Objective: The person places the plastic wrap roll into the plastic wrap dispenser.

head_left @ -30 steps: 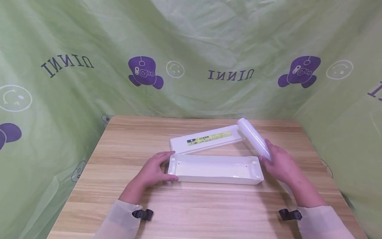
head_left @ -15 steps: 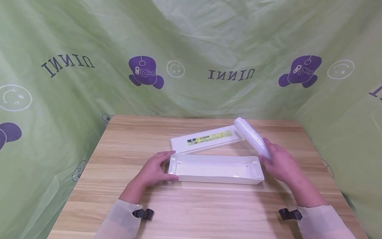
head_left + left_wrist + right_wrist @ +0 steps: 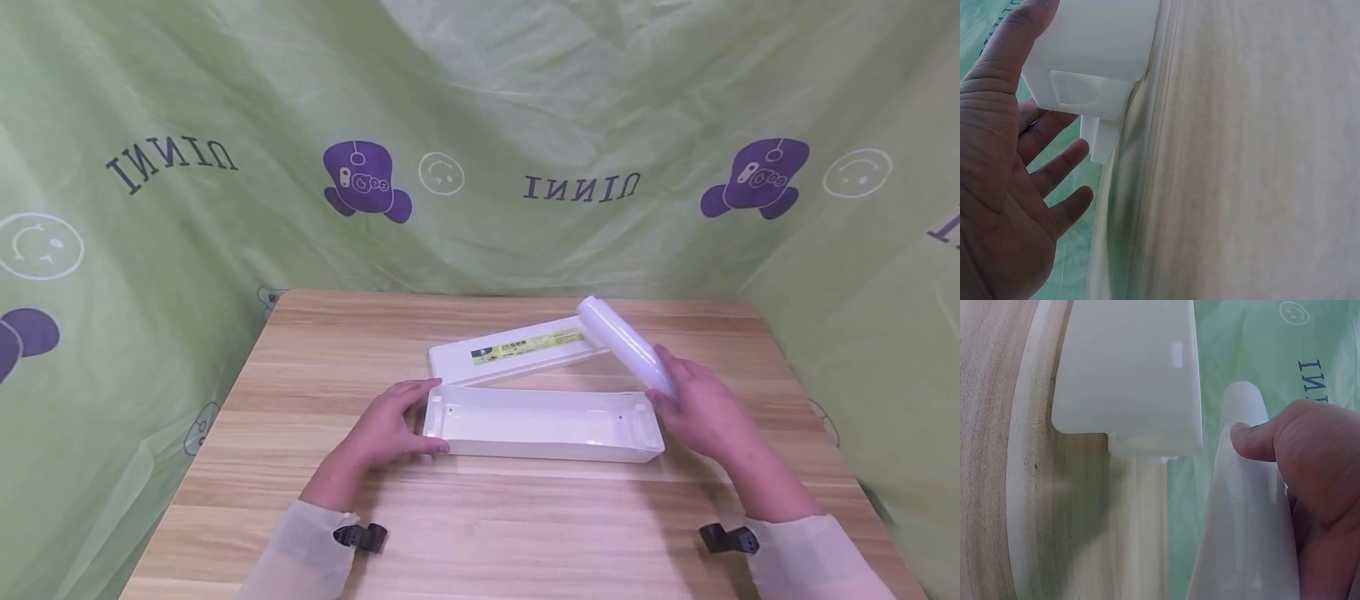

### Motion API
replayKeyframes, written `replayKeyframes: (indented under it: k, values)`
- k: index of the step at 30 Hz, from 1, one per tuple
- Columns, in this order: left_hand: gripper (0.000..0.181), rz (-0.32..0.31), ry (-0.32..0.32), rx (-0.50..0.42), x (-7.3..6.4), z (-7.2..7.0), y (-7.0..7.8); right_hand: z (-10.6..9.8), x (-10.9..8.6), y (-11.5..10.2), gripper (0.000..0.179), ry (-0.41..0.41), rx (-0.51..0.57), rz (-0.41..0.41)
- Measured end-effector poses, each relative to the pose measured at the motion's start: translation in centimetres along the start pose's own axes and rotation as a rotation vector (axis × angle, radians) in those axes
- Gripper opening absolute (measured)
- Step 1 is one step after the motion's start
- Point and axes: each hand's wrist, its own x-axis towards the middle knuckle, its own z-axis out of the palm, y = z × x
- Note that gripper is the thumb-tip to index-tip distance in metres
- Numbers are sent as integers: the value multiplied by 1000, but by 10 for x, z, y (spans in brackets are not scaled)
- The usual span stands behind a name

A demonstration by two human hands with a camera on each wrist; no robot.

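Observation:
A long white plastic box [image 3: 540, 427] lies open side up on the table, its inside bare. My left hand [image 3: 382, 429] grips its left end, thumb along the front wall and forefinger at the back; in the left wrist view the other fingers spread loosely beside the box [image 3: 1091, 44]. My right hand [image 3: 705, 410] holds a roll of cling film [image 3: 628, 343] by its near end, just behind the box's right corner. The roll slants up to the left, its far end in front of the lid. In the right wrist view the thumb presses along the roll [image 3: 1247, 512].
Behind the box lies its long white lid [image 3: 450, 360], slightly turned, with a yellow-green label [image 3: 528, 346]. Everything rests on a wooden table [image 3: 525, 533]. A green printed curtain [image 3: 480, 242] hangs behind and at both sides.
The right hand has shifted slightly left, and the roll's far end has moved left over the lid. The left hand, box and lid have stayed in place.

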Motion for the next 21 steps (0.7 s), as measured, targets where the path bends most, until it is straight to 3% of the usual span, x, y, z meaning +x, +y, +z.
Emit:
replayKeyframes:
  k: [21]
  values:
    - [112,-10,3,-18,0,1,-1,-2,-2,-11,75,26,-11,-33]
